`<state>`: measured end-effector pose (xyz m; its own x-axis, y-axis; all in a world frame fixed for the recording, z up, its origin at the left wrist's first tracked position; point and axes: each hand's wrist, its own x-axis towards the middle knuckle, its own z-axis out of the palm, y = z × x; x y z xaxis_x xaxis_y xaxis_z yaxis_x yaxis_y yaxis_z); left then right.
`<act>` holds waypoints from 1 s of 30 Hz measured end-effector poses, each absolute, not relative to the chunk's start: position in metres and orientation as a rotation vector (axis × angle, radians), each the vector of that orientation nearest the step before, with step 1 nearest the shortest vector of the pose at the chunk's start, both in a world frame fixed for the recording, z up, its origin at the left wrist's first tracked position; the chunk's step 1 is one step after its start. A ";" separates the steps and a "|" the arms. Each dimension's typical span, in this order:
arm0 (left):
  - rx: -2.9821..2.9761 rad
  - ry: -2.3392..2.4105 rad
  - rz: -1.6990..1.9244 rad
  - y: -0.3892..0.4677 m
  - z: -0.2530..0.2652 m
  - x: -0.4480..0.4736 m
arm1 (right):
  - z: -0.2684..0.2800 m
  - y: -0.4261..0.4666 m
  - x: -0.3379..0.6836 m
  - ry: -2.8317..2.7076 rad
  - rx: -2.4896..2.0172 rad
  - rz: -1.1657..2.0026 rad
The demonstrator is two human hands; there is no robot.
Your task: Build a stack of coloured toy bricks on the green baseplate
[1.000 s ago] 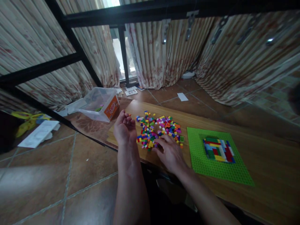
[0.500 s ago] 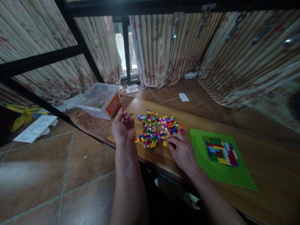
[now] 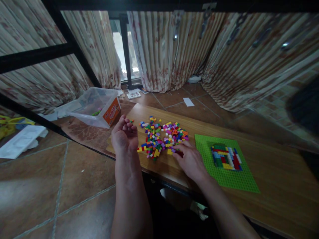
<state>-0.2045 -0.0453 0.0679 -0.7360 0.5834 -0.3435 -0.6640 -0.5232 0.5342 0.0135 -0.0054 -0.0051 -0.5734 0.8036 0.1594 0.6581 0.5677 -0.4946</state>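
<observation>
My left hand (image 3: 125,136) is turned palm up over the near left edge of the wooden table, its fingers loosely curled with nothing visible in them. At the near right edge of a pile of small coloured toy bricks (image 3: 157,135), my right hand (image 3: 190,161) points down with thumb and fingers drawn together. A yellow brick (image 3: 170,151) lies right by its fingertips; what they pinch, if anything, is hidden. To the right of this hand is a green baseplate (image 3: 239,182), bearing a block of joined bricks (image 3: 226,157) in several colours.
The wooden table (image 3: 274,166) runs off to the right. Beyond its left end stands a clear plastic bin (image 3: 93,118) with an orange label and a few bricks inside. White trays (image 3: 21,141) and papers (image 3: 188,102) lie on the tiled floor, with curtains (image 3: 159,53) behind.
The view has swung slightly to the right, so everything appears shifted left. Both hands keep nearly the same pose, the right one still at the edge of the pile.
</observation>
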 end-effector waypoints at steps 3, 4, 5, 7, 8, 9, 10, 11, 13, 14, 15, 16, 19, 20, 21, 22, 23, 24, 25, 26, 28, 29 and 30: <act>-0.167 0.863 2.242 -0.043 0.068 -0.204 | -0.007 -0.006 0.008 -2.450 -1.187 0.531; -0.168 0.867 2.242 -0.042 0.068 -0.204 | -0.008 -0.006 0.007 -2.456 -1.181 0.525; -0.167 0.873 2.241 -0.042 0.068 -0.204 | -0.009 -0.006 0.005 -2.460 -1.176 0.519; -0.156 0.886 2.239 -0.042 0.068 -0.205 | -0.010 -0.007 0.003 -2.454 -1.161 0.522; -0.149 0.890 2.237 -0.042 0.068 -0.205 | -0.009 -0.007 0.003 -2.438 -1.151 0.532; -0.141 0.890 2.235 -0.042 0.068 -0.205 | -0.007 -0.008 0.004 -2.414 -1.137 0.552; -0.133 0.889 2.232 -0.042 0.069 -0.205 | -0.003 -0.008 0.005 -2.381 -1.121 0.579; -0.123 0.885 2.227 -0.043 0.069 -0.205 | 0.001 -0.008 0.006 -2.341 -1.107 0.610; -0.093 0.884 2.223 -0.042 0.071 -0.204 | 0.011 -0.007 0.012 -2.246 -1.087 0.670; -0.066 0.883 2.217 -0.042 0.071 -0.204 | 0.016 -0.006 0.016 -2.192 -1.085 0.689; -0.055 0.893 2.213 -0.041 0.072 -0.203 | 0.020 -0.004 0.021 -2.133 -1.088 0.700; -0.050 0.915 2.208 -0.039 0.074 -0.202 | 0.024 -0.001 0.028 -2.065 -1.096 0.705; -0.029 0.953 2.184 -0.035 0.078 -0.197 | 0.031 0.012 0.055 -1.826 -1.148 0.732; -0.023 0.959 2.174 -0.034 0.080 -0.194 | 0.032 0.017 0.066 -1.735 -1.173 0.747; -0.015 0.964 2.166 -0.033 0.081 -0.192 | 0.032 0.023 0.078 -1.645 -1.206 0.767; -0.006 0.967 2.159 -0.032 0.082 -0.190 | 0.031 0.028 0.091 -1.554 -1.229 0.782; 0.003 0.968 2.157 -0.031 0.082 -0.188 | 0.031 0.033 0.104 -1.460 -1.246 0.801; 0.010 0.973 2.157 -0.030 0.082 -0.187 | 0.031 0.038 0.116 -1.372 -1.261 0.836; 0.022 0.976 2.153 -0.029 0.081 -0.185 | 0.030 0.042 0.128 -1.281 -1.278 0.862; 0.035 0.976 2.144 -0.027 0.080 -0.183 | 0.030 0.046 0.140 -1.215 -1.292 0.893; 0.054 0.974 2.133 -0.024 0.077 -0.180 | 0.030 0.050 0.160 -1.105 -1.315 0.961; 0.063 0.977 2.126 -0.022 0.075 -0.178 | 0.030 0.051 0.168 -1.070 -1.324 0.998; 0.066 0.986 2.121 -0.020 0.074 -0.177 | 0.029 0.051 0.176 -1.044 -1.334 1.034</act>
<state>-0.1766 -0.0202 0.0741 -0.6943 0.6713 -0.2594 -0.6310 -0.3945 0.6680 0.1760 0.0511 0.0293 0.2309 0.9729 -0.0093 0.0186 -0.0139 -0.9997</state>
